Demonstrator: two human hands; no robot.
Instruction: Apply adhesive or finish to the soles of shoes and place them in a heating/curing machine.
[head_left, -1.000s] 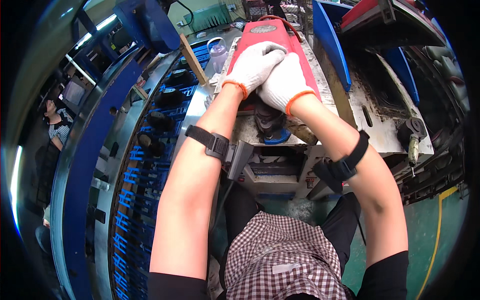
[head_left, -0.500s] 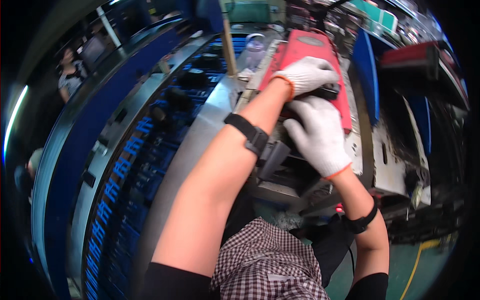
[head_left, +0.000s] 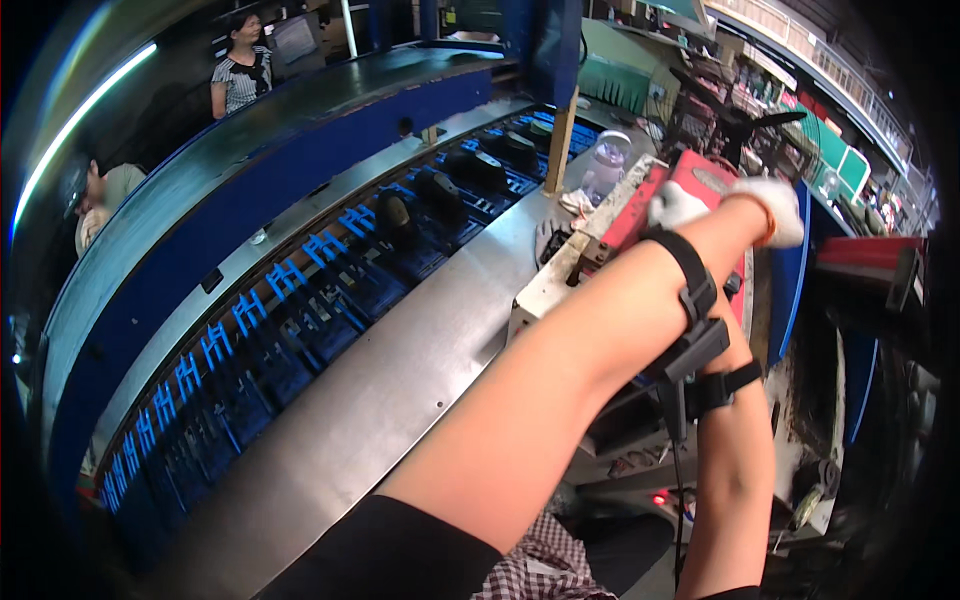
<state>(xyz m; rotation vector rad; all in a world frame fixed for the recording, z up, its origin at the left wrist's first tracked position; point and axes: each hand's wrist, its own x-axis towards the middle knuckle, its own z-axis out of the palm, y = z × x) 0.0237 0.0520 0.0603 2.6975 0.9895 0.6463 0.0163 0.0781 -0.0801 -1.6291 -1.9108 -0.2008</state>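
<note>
My arms cross over a red machine housing (head_left: 692,168) at the upper right. My left hand (head_left: 774,208), in a white knit glove with an orange cuff, is beside the housing's right side; its fingers are blurred and turned from view. Against the top of the housing rests my right hand (head_left: 674,206), also in a white glove and partly hidden behind my left forearm. Whether either hand holds anything does not show. Black straps circle both forearms, and a black box-like device (head_left: 690,350) sits under the left one.
A blue-slatted conveyor (head_left: 290,290) carrying several dark rounded items runs along my left, edged by a metal ledge (head_left: 430,400). A clear jug (head_left: 606,165) stands near a wooden post (head_left: 562,140). Two people are beyond the conveyor. Blue panels (head_left: 792,290) flank the right.
My view has swung left, bringing more conveyor into sight. My left hand has moved right, across my right arm, away from the dark piece at the housing.
</note>
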